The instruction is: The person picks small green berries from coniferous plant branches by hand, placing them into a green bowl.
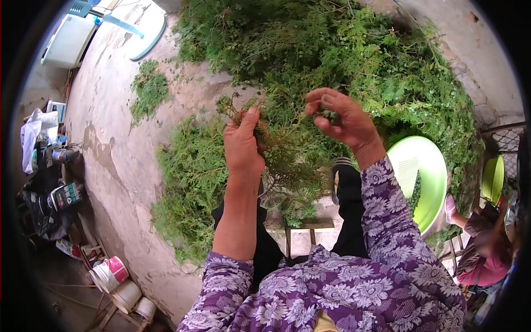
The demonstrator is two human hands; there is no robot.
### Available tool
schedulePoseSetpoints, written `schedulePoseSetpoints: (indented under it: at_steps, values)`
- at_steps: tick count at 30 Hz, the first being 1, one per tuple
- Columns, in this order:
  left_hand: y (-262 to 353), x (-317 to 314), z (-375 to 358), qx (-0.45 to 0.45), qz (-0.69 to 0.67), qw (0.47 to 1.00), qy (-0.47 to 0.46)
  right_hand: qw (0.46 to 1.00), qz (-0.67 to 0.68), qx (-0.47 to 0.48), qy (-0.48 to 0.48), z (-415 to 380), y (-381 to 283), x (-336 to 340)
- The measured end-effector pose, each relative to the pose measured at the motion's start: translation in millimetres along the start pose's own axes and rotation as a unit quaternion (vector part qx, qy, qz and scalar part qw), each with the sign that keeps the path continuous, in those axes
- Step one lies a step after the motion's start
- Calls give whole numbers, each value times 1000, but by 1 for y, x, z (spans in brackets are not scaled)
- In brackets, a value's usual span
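My left hand is closed around a conifer branch, whose leafy sprays hang to the right and below the fist. Brownish twig ends show above the thumb. To the right, my right hand is raised with its fingers curled around small green cones, partly hidden in the palm. The two hands are apart. Beside my right forearm stands a lime-green basin with small green pieces inside, partly covered by my sleeve.
A large heap of cut conifer branches spreads across the far floor, with more branches left of my legs. A small clump lies apart. White buckets stand lower left. Another person sits at the right near a green basin.
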State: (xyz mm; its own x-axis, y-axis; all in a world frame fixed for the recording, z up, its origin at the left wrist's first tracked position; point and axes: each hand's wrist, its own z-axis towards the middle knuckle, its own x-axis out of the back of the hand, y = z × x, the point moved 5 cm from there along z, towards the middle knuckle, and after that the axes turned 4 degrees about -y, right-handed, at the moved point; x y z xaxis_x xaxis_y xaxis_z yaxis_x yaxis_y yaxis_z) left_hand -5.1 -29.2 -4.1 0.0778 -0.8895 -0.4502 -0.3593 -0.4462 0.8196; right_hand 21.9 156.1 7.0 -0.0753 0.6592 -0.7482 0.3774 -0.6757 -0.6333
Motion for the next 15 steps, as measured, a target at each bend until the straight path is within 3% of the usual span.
schedulePoseSetpoints:
  at_steps: [4,6,9,11,13,15]
  values:
    - [-3,-3,-1,11,14,1000,-9,980,-178,-64,53,1,15,-12]
    - [-2,-4,-3,18,21,1000,-13,987,-136,-74,34,1,16,-12]
    - [-5,-9,-5,44,26,998,-39,994,-103,-36,-11,3,12,-9]
    - [-8,-19,-10,66,26,996,-63,986,-152,20,66,4,6,-2]
    - [-11,-35,-18,85,132,979,-134,974,-205,36,89,3,5,0]
    - [-17,-36,-18,85,122,978,-148,959,-257,51,110,4,5,-1]
